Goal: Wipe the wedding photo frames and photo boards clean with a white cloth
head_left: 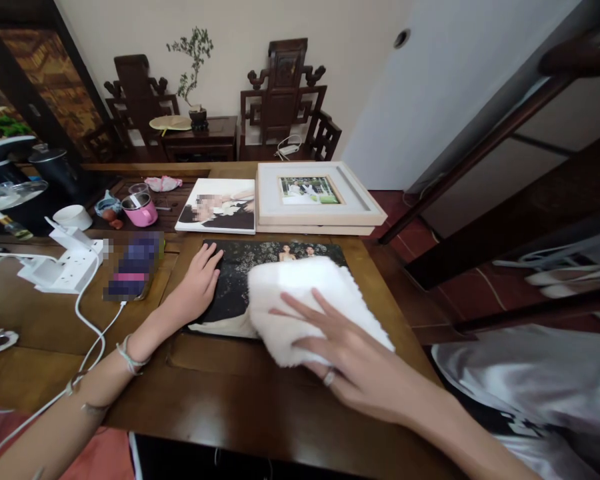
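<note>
A dark photo print (230, 293) lies flat on the wooden table, with two people in light and dark clothes pictured near its far edge. My left hand (200, 283) rests on the print's left side, fingers stretched out flat and nothing held. Over the print's right half lies a fluffy white cloth (300, 293), hiding much of the picture. My right hand (347, 353), with a ring on one finger, has hold of the cloth and presses it down, some fingers spread across its top.
Behind the print are a smaller photo panel (220, 207) and a white-framed photo (350, 210). To the left lie a phone (135, 267) on a charging cable, a white power strip (75, 263) and a pink cup (140, 212). A dark wooden chair (480, 180) stands right of the table.
</note>
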Demonstrator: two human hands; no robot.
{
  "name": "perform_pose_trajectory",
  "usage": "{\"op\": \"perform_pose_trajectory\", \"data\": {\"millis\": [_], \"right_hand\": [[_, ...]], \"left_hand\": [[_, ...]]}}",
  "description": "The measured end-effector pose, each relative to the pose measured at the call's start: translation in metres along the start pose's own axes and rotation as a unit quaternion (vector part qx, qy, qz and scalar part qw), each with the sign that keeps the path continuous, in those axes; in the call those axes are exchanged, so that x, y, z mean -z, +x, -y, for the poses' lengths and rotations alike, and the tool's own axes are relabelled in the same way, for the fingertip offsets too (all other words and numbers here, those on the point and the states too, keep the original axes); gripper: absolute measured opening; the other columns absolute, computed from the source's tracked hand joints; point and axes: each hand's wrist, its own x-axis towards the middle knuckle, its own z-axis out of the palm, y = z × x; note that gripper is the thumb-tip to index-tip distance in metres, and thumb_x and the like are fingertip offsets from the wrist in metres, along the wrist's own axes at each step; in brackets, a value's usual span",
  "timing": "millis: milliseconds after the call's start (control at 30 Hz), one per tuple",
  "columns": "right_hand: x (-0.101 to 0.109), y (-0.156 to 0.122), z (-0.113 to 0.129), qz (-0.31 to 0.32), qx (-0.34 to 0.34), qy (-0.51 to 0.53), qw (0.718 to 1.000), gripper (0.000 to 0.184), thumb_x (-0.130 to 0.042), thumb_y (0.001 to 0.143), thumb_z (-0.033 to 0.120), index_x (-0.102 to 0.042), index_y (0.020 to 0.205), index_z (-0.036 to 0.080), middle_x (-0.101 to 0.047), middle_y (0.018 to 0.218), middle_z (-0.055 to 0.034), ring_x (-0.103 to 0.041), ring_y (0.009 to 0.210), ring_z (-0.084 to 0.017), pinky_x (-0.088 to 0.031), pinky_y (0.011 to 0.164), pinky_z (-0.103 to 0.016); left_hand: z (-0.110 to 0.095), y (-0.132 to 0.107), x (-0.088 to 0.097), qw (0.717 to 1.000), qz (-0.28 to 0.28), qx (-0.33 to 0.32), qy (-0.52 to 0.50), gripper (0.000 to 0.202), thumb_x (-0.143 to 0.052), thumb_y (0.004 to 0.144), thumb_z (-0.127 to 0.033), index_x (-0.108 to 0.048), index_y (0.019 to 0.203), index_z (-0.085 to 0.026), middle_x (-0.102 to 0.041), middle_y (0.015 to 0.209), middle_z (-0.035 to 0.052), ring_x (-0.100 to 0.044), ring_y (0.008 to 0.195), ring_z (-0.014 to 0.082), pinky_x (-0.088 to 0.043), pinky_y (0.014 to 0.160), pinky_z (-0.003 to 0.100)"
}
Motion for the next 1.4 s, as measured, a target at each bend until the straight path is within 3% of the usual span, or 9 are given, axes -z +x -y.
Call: {"op": "perform_pose_trajectory", "data": {"millis": [133, 300, 400, 600, 733, 967, 1133, 1267, 1400], "right_hand": [[0.003, 0.001, -0.024, -0.064, -0.079, -0.018, 0.995, 0.025, -0.041, 0.087, 0.014, -0.063, 0.097, 0.019, -0.052, 0.137, -0.0135, -0.03, 0.137, -0.03, -0.025, 0.109, -0.062], [0.008, 0.065, -0.028, -0.08, -0.107, 0.113, 0.985, 0.024, -0.036, 0.094, 0.023, -0.059, 0.102, 0.021, -0.069, 0.104, -0.0045, -0.062, 0.102, -0.026, -0.03, 0.107, -0.056], [0.007, 0.119, -0.023, -0.103, -0.099, 0.173, 0.975, 0.025, -0.038, 0.095, 0.031, -0.061, 0.1, 0.022, -0.068, 0.106, -0.0036, -0.061, 0.097, -0.024, -0.043, 0.093, -0.044], [0.005, 0.182, -0.02, -0.1, -0.05, 0.222, 0.969, 0.025, -0.042, 0.093, 0.026, -0.064, 0.105, 0.019, -0.067, 0.115, -0.0054, -0.058, 0.105, -0.022, -0.04, 0.093, -0.033], [0.012, 0.157, -0.032, -0.09, -0.062, 0.187, 0.976, 0.026, -0.041, 0.094, 0.028, -0.063, 0.106, 0.02, -0.066, 0.117, -0.0051, -0.057, 0.106, -0.023, -0.04, 0.092, -0.035], [0.02, 0.052, -0.067, -0.109, -0.148, 0.065, 0.981, 0.026, -0.035, 0.094, 0.03, -0.059, 0.093, 0.021, -0.069, 0.09, -0.0058, -0.064, 0.085, -0.026, -0.042, 0.094, -0.051], [-0.005, -0.005, -0.031, -0.119, -0.094, -0.059, 0.987, 0.023, -0.041, 0.084, 0.014, -0.061, 0.095, 0.019, -0.05, 0.137, -0.0172, -0.039, 0.132, -0.034, -0.024, 0.108, -0.065], [-0.011, -0.027, 0.012, -0.055, 0.014, -0.068, 0.996, 0.026, -0.044, 0.075, 0.006, -0.062, 0.082, 0.023, -0.046, 0.142, -0.0097, -0.025, 0.139, -0.03, -0.025, 0.109, -0.064], [-0.002, -0.024, 0.003, -0.048, 0.004, -0.059, 0.997, 0.024, -0.042, 0.081, 0.009, -0.062, 0.086, 0.022, -0.047, 0.142, -0.0116, -0.032, 0.137, -0.028, -0.03, 0.109, -0.059]], "left_hand": [[-0.001, 0.0, -0.002, 1.0, -0.003, 0.006, 0.002, 0.046, -0.027, 0.096, -0.024, -0.038, 0.137, -0.009, -0.031, 0.15, 0.0188, -0.018, 0.143, 0.0275, -0.022, 0.115, 0.052], [-0.003, -0.001, -0.002, 1.0, -0.005, 0.009, -0.007, 0.045, -0.027, 0.096, -0.024, -0.038, 0.137, -0.01, -0.03, 0.15, 0.0172, -0.017, 0.143, 0.0276, -0.022, 0.116, 0.051], [-0.006, 0.0, 0.002, 1.0, -0.007, -0.009, -0.017, 0.044, -0.028, 0.096, -0.024, -0.037, 0.137, -0.012, -0.033, 0.148, 0.016, -0.022, 0.142, 0.0262, -0.022, 0.116, 0.049], [-0.011, 0.001, 0.007, 1.0, -0.003, -0.005, -0.018, 0.042, -0.028, 0.096, -0.025, -0.038, 0.136, -0.014, -0.045, 0.136, 0.0157, -0.034, 0.135, 0.0261, -0.027, 0.114, 0.048], [-0.009, 0.001, 0.004, 1.0, -0.007, -0.012, -0.017, 0.043, -0.027, 0.096, -0.026, -0.038, 0.136, -0.012, -0.038, 0.144, 0.0163, -0.027, 0.14, 0.0252, -0.023, 0.116, 0.047], [-0.003, -0.001, -0.001, 1.0, -0.001, 0.01, -0.003, 0.046, -0.027, 0.097, -0.027, -0.037, 0.139, -0.013, -0.03, 0.151, 0.0151, -0.017, 0.144, 0.0258, -0.022, 0.116, 0.051], [-0.003, -0.001, -0.001, 1.0, -0.007, 0.008, 0.001, 0.046, -0.027, 0.096, -0.027, -0.037, 0.139, -0.015, -0.031, 0.151, 0.0135, -0.016, 0.144, 0.0259, -0.022, 0.115, 0.052], [-0.004, 0.0, 0.0, 1.0, 0.001, 0.01, 0.002, 0.046, -0.027, 0.096, -0.027, -0.037, 0.139, -0.013, -0.03, 0.151, 0.0142, -0.016, 0.144, 0.0255, -0.021, 0.116, 0.05], [-0.005, 0.0, 0.002, 1.0, 0.013, 0.014, 0.004, 0.047, -0.027, 0.096, -0.026, -0.038, 0.138, -0.008, -0.03, 0.151, 0.0174, -0.015, 0.144, 0.026, -0.02, 0.117, 0.049]]}}
